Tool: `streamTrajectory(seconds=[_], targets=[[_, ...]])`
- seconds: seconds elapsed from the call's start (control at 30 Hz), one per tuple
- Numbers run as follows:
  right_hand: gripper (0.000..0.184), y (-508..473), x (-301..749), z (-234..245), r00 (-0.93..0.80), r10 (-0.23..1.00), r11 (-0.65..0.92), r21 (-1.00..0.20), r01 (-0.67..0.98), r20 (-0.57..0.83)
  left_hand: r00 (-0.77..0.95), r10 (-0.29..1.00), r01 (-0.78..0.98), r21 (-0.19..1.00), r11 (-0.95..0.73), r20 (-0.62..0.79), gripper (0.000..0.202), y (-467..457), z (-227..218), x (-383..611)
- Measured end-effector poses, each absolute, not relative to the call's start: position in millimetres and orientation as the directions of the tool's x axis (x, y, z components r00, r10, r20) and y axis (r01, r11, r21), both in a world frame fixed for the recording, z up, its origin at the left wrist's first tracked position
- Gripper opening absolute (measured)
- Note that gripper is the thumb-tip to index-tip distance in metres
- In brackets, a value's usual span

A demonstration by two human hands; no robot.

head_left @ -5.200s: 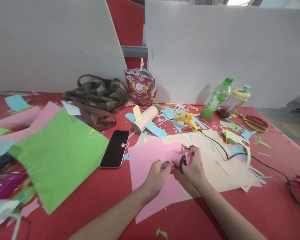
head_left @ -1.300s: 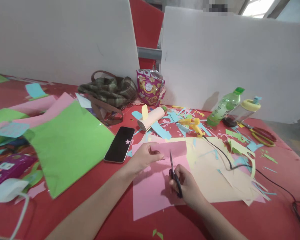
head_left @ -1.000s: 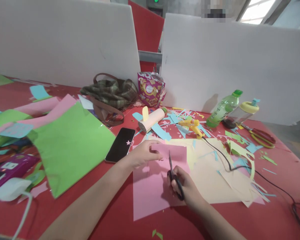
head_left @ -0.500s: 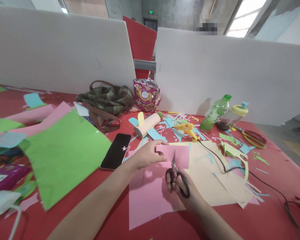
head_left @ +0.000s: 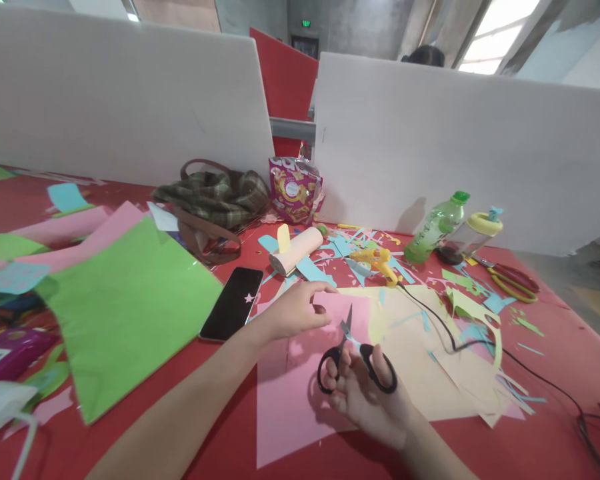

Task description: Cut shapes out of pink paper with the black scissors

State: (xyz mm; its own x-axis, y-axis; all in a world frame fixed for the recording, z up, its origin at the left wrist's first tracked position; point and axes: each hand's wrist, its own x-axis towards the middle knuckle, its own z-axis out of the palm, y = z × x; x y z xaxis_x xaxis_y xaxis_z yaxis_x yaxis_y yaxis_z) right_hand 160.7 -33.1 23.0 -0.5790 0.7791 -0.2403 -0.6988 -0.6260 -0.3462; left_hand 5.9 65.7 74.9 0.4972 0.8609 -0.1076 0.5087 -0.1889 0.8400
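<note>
A pink paper sheet (head_left: pixel 287 393) lies on the red table (head_left: pixel 545 427) in front of me. My left hand (head_left: pixel 295 310) pinches the sheet's raised upper part between thumb and fingers, with the index finger stretched out. Just below and to the right, my right hand (head_left: pixel 363 400) is turned palm up and holds black scissors (head_left: pixel 356 363) by the loops. The handles are spread wide. The short blades stand apart and point up at the pink paper beside my left thumb.
A black phone (head_left: pixel 231 303), a green sheet (head_left: pixel 130 313) and a plaid bag (head_left: pixel 210 197) lie left. A paper roll (head_left: pixel 295 250), snack bag (head_left: pixel 293 190), yellow glue gun (head_left: pixel 375 257) with cable, green bottle (head_left: pixel 435 220), lidded cup (head_left: pixel 473 230), red scissors (head_left: pixel 513 280), cream paper (head_left: pixel 430 353) and scraps lie right. White partitions stand behind.
The scissors went from nearly closed on the pink paper to wide open. My right hand has dropped toward me and turned palm up. The lifted pink flap has sunk lower.
</note>
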Motion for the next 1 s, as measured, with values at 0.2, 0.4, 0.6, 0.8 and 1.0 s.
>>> streamTrajectory(seconds=[0.2,0.4,0.6,0.8,1.0], targets=[[0.03,-33,162,23,-0.49,0.836,-0.534,-0.57,-0.624,-0.247,0.511,0.844,0.494,0.859,-0.132,-0.165,0.042,62,78,5],[0.032,-29,166,27,-0.431,0.876,-0.422,-0.778,-0.465,-0.217,0.543,0.816,0.452,0.888,-0.086,-0.197,0.042,63,77,4],[0.036,-27,164,30,-0.43,0.892,-0.336,-0.836,-0.433,-0.136,0.608,0.778,0.405,0.904,-0.136,-0.155,0.041,64,83,2],[0.039,-27,167,21,-0.416,0.898,-0.321,-0.861,-0.394,-0.145,0.629,0.764,0.397,0.905,-0.154,-0.146,0.039,64,84,1],[0.038,-26,169,15,-0.413,0.903,-0.276,-0.896,-0.348,-0.117,0.631,0.756,0.454,0.873,-0.18,-0.172,0.042,66,89,-3]])
